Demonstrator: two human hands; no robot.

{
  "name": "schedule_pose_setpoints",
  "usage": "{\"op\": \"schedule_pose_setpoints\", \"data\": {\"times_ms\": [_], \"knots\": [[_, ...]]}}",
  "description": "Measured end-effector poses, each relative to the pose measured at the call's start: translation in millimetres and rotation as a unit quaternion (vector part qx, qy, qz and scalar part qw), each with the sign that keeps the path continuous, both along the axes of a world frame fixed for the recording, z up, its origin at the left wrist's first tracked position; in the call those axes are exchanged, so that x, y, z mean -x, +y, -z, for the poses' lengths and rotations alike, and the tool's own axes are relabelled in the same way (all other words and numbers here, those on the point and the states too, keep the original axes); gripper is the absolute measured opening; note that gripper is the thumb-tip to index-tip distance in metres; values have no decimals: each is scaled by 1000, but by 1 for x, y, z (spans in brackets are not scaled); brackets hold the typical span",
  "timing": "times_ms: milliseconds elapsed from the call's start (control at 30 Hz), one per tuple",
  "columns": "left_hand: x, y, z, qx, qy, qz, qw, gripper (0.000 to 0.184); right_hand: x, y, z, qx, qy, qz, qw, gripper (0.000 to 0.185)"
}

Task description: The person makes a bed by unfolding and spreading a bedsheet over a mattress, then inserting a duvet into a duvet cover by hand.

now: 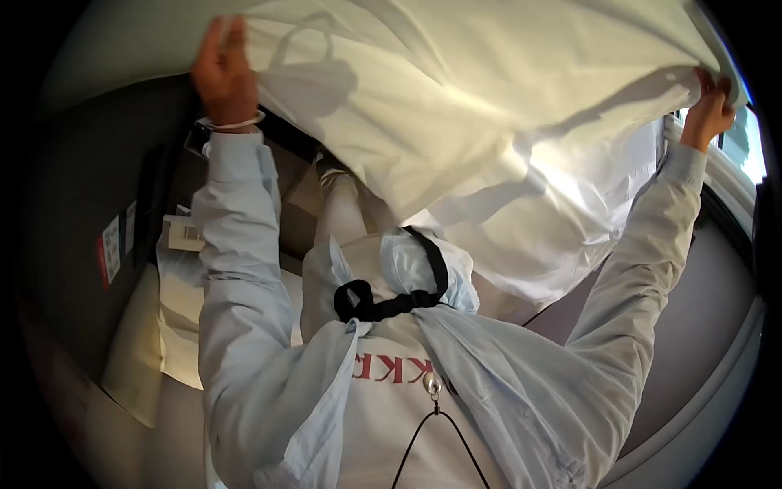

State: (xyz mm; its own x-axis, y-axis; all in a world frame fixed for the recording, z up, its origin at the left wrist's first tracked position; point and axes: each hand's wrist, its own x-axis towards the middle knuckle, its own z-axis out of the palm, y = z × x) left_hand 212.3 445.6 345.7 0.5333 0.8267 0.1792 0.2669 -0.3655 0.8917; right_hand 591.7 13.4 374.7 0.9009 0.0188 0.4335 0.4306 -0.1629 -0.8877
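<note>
Aloft | white cloth [456, 98] stretched between both hands | left hand [226, 77], blurred: fingers narrow, pinching one edge | right hand [710, 114]: fingers curled around the opposite edge | bracelet [236, 124] on left wrist

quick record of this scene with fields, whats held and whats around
held item: large white sheet, raised and spread between the hands, creased
left hand: at one edge, grip slightly blurred
right hand: closed on the opposite side
wrist: pale band on the left
clothing: light blue shirt, open over a top with red letters
strap: black, across the upper chest
left side: dark panel bearing a red and white label
</note>
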Motion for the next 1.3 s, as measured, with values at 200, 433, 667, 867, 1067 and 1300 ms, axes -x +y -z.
{"op": "schedule_pose_setpoints", "data": {"times_ms": [200,433,667,867,1067,1300], "knots": [[4,151,-3,-47,86,17,995,40,-6,191,-80,225,-51,-12,973,36],[32,80,54,11,146,214,966,50,89,251,13,291,176,-157,927,50],[69,18,103,334,130,156,921,35,267,217,144,226,644,-30,730,79],[41,1,64,471,98,165,861,32,289,251,113,-67,516,20,853,60],[66,25,22,539,-77,92,834,54,347,330,43,209,304,-387,845,30],[120,70,99,424,4,-48,905,58,433,309,51,314,306,-550,710,48]]}}
